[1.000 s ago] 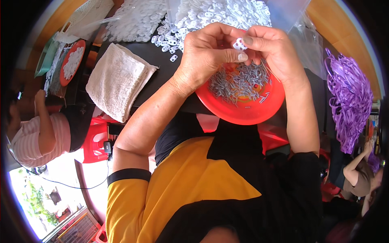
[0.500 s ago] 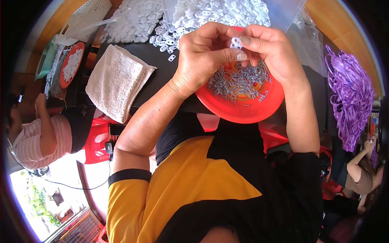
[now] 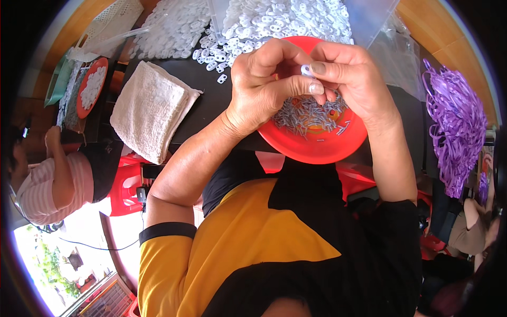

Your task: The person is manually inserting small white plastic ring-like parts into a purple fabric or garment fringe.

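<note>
Both my hands are brought together over the far part of a red bowl (image 3: 317, 153). My right hand (image 3: 355, 79) pinches a small white plastic piece with holes (image 3: 306, 70), its thumb at the piece's edge. My left hand (image 3: 264, 87) is closed right beside it, thumb tip against the right fingers; what it may grip is hidden behind the fingers. In the bowl lie many small grey metal pins (image 3: 306, 116). Beyond my hands spreads a heap of similar white plastic pieces (image 3: 285, 21).
A folded beige towel (image 3: 153, 111) lies left on the dark table (image 3: 211, 105). Clear plastic bags (image 3: 398, 58) and a bundle of purple ribbons (image 3: 457, 127) are at right. At far left, a person (image 3: 58, 177) sits near a red plate (image 3: 91, 87) of white pieces.
My hands have come slightly nearer to me, still together. The white piece has tilted, and less of its face shows.
</note>
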`<state>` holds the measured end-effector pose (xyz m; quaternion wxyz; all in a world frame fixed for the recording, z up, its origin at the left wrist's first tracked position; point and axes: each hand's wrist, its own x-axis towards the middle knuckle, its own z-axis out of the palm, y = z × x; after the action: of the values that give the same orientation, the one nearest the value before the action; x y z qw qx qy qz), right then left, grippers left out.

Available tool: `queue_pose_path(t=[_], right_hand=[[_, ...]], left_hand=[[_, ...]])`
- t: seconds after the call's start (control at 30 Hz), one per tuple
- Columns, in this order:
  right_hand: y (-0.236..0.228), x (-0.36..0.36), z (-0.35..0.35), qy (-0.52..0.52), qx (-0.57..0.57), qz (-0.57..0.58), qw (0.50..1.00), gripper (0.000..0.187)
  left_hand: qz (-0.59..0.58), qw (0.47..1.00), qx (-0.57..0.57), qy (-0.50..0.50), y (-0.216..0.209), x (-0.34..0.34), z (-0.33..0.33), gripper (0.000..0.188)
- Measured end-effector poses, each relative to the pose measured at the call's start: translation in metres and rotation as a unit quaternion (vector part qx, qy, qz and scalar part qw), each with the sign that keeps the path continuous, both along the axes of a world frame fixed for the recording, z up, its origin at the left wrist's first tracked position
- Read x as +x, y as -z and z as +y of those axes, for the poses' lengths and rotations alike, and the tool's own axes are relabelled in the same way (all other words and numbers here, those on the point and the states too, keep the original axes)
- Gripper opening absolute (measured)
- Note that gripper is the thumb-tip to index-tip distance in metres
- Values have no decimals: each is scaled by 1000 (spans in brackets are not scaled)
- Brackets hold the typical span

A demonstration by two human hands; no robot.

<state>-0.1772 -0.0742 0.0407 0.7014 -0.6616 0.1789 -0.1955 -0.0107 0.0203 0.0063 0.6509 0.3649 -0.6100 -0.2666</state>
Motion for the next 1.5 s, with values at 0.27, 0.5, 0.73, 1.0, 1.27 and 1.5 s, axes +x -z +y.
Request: queue_pose_path(t=[0.27,0.5,0.73,1.0,1.27,1.5], right_hand=[[5,4,5,-11,36,-34,999,23],[9,6,5,7,31,-40,999,22],[2,3,-5,16,-31,-15,999,20],[13,4,-4,-14,14,-14,1000,23],[13,6,0,-10,2,-18,1000,24],[3,5,-3,119,-140,54,981,20]], left_hand=[[2,998,-53,19,2,0,-1,21],[-37,998,-47,-28,5,2,-2,26],[-59,997,-1,-50,8,3,-6,29],[6,1000,0,19,9,1,-4,26],[101,991,40,80,2,-2,-2,17],[9,992,2,-128,-8,5,2,22]])
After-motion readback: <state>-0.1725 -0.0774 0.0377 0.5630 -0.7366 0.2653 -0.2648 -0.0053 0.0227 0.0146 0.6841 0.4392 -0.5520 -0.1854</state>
